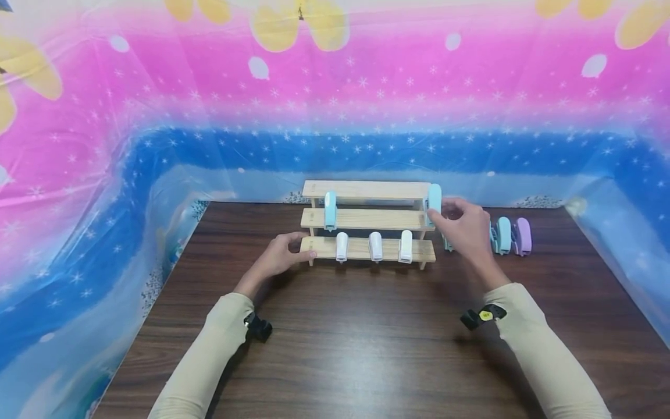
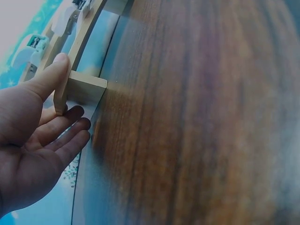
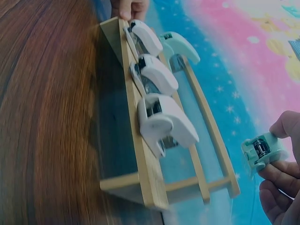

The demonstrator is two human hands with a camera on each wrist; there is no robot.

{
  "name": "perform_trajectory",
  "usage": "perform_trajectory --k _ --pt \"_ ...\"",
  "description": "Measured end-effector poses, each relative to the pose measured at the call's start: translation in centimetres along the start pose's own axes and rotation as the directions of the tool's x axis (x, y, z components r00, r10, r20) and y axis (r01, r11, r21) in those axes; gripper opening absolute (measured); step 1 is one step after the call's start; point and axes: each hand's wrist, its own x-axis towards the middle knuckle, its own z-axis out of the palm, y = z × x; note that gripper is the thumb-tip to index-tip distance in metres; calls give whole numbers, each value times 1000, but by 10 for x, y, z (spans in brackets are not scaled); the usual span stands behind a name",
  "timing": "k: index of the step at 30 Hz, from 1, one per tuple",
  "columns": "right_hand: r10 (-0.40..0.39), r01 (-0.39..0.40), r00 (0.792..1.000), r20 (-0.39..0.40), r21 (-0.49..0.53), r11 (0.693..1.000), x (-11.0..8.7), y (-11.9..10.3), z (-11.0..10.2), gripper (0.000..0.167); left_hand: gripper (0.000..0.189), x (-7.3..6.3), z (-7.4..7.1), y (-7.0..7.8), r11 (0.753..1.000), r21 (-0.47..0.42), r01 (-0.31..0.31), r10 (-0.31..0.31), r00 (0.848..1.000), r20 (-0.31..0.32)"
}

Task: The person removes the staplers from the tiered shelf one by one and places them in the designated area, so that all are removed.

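**Rack and Punches: Hand Positions**

From where I stand, the rack is a wooden, three-board unit stepped upward toward the back of the table. The small spring tools look like hole punches.

Left hand: grasping the rack at the left end of the bottom board. The thumb presses on the upper face; the index finger is at the board's edge. The other fingers extend loosely beside it.

Right hand: pinching a teal punch between thumb and fingers. This punch is at the right end of the rack, level in my sight with the top and middle boards. I cannot tell from the front whether it touches either one; the right wrist view shows it apart from the boards.

Bottom board: three white punches stand in a spaced row, handles up.

Middle board: a second teal punch sits near the left end.

Table, right of the rack: another teal punch stands just beside a purple punch. A further teal item is mostly hidden behind the right hand.

Backdrop: pink and blue printed sheeting.
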Motion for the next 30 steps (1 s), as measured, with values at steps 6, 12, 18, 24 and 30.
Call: perform_trajectory --k 6,12,18,24,30 --pt "25 -25 1000 -17 -26 999 2 10 -11 47 64 0 0 0 1000 3 -1 1 1000 -5" --pt "64 -65 997 -31 -30 997 2 22 -21 49 64 1 1 -1 1000 1 -2 2 1000 -6" --pt "92 -93 995 -28 -58 994 0 36 -34 49 63 0 1 0 1000 -3 0 0 1000 -4" --pt "96 -100 994 -52 -90 991 -3 52 -45 49 64 1 2 1 1000 4 -7 7 1000 -5" --pt "118 -128 988 -95 -111 985 -5 65 -55 46 63 1 2 1 1000 -3 -12 12 1000 -1"
